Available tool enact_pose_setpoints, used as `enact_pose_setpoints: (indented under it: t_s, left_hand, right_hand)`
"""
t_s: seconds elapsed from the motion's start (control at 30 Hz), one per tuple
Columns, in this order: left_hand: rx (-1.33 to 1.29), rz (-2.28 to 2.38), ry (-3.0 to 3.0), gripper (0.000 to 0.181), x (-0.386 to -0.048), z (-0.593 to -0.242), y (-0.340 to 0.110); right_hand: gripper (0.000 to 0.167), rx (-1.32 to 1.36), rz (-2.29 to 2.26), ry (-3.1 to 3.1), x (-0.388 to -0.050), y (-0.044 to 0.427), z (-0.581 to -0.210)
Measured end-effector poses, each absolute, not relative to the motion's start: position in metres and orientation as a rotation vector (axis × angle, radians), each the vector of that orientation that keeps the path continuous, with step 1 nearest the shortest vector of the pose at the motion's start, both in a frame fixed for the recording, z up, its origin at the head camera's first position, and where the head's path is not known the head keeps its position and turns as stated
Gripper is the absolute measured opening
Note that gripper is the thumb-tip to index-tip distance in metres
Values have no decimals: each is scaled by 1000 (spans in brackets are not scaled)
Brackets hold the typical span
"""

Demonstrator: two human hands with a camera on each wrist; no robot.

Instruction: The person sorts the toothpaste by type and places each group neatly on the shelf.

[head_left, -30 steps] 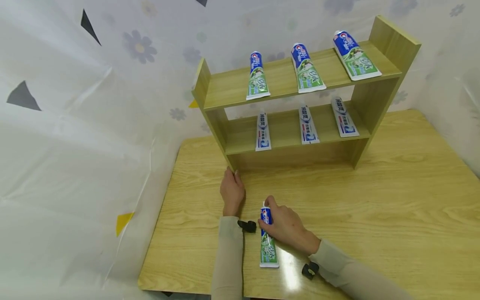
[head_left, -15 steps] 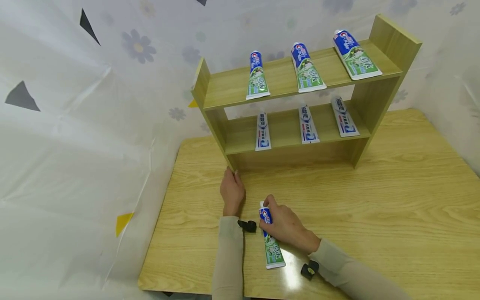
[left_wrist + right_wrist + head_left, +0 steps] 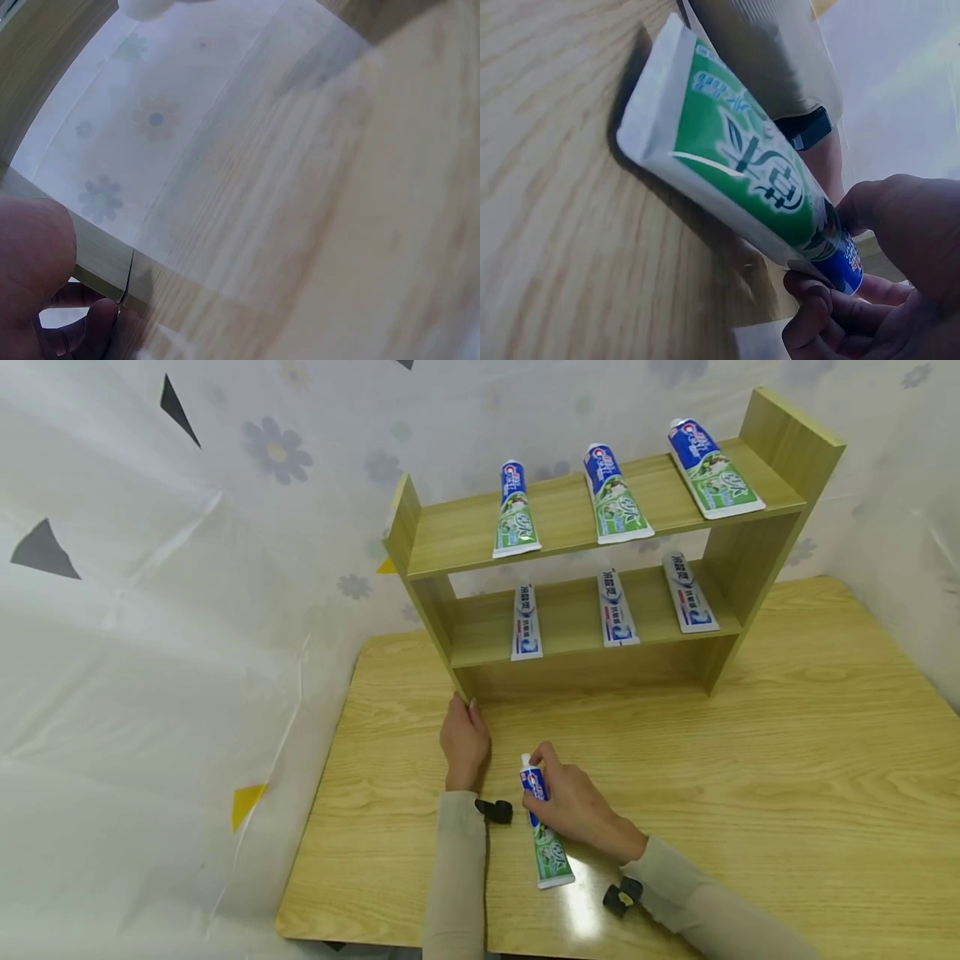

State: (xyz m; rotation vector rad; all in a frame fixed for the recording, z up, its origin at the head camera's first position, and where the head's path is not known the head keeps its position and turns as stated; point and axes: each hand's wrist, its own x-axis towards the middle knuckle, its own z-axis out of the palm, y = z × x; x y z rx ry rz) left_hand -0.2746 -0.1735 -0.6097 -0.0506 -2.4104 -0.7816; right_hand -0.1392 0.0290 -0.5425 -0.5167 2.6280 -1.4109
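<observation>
My right hand (image 3: 577, 806) grips a blue and green toothpaste tube (image 3: 551, 852) by its blue cap half, thumb on one side and fingers on the other. The white cap points toward the shelf. In the right wrist view the crimped end of the toothpaste tube (image 3: 757, 165) is close to the tabletop; whether it touches is unclear. My left hand (image 3: 464, 743) holds the lower front corner of the wooden shelf (image 3: 585, 681) at its left side panel. The left wrist view shows the thumb and fingers of that hand (image 3: 37, 277) about the panel's bottom edge.
Three blue-green toothpaste tubes (image 3: 617, 497) lie along the upper board. On the lower board are three white-blue tubes (image 3: 615, 610). The shelf stands on a wood-grain table (image 3: 810, 760), before a flower-patterned wall sheet (image 3: 337, 468).
The toothpaste tube in my right hand has turned, its crimped end swinging to the right, and has shifted slightly toward the shelf. My left hand stays at the shelf corner.
</observation>
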Motion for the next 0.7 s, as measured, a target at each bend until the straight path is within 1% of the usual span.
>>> enact_pose_setpoints:
  t_s: [0.07,0.17,0.23,0.3,0.4,0.7]
  left_hand:
    - [-51,-760,-2422,35,-276,-611,-174]
    - [-51,-739,-2436,34,-271,-602,-172]
    - [-57,-722,-2405,36,-274,-607,-173]
    - [-57,-732,-2393,33,-269,-599,-171]
    - [-46,-732,-2382,31,-269,-601,-171]
    - [-12,-762,-2463,36,-282,-623,-178]
  right_hand:
    - [43,-504,-1414,2621,-140,29,-540]
    - [44,-482,-1426,2606,-141,29,-537]
    - [44,-477,-1438,2598,-142,28,-535]
    - [44,-479,-1454,2597,-144,29,-533]
    - [44,-476,-1480,2597,-146,28,-527]
    - [45,-430,-1538,2562,-149,26,-502]
